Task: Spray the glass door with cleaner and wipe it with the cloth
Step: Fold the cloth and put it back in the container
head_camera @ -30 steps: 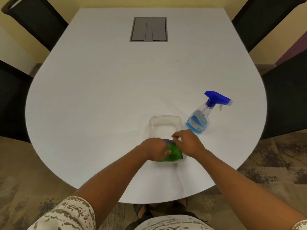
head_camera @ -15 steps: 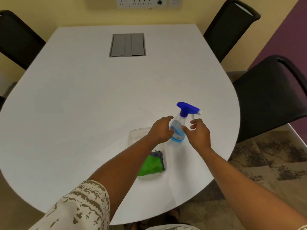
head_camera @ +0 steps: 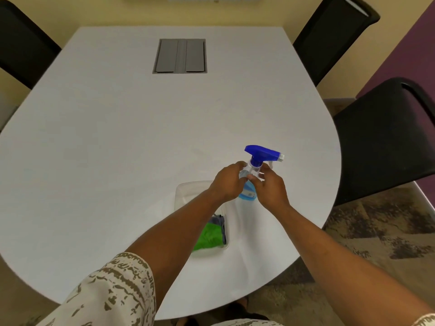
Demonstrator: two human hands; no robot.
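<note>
**Both hands close around the spray bottle on the white counter**

Head view: the spray bottle (head_camera: pixel 253 175) stands upright on the white counter (head_camera: pixel 141 142), toward its near right part, with its blue trigger head pointing right. Blue liquid fills only the lower part of the clear body. The left hand (head_camera: pixel 227 183) is cupped against the bottle's left side, fingers curled around the clear upper body. The right hand (head_camera: pixel 270 187) presses in from the right, its fingertips at the neck just under the blue head. Whether the bottle's base is touching the counter or is just off it cannot be told.

Just near and left of the bottle lies a clear plastic tray (head_camera: pixel 188 188), partly covered by the left forearm. The green cloth (head_camera: pixel 209 235) sits folded in the tray's near end, with a grey edge showing at its far side.

A grey cable hatch (head_camera: pixel 180 56) is set into the far middle of the counter. Black chairs (head_camera: pixel 386 137) stand around it, two on the right and one at the far left. A patterned sleeve (head_camera: pixel 113 295) shows at the near left edge.
</note>
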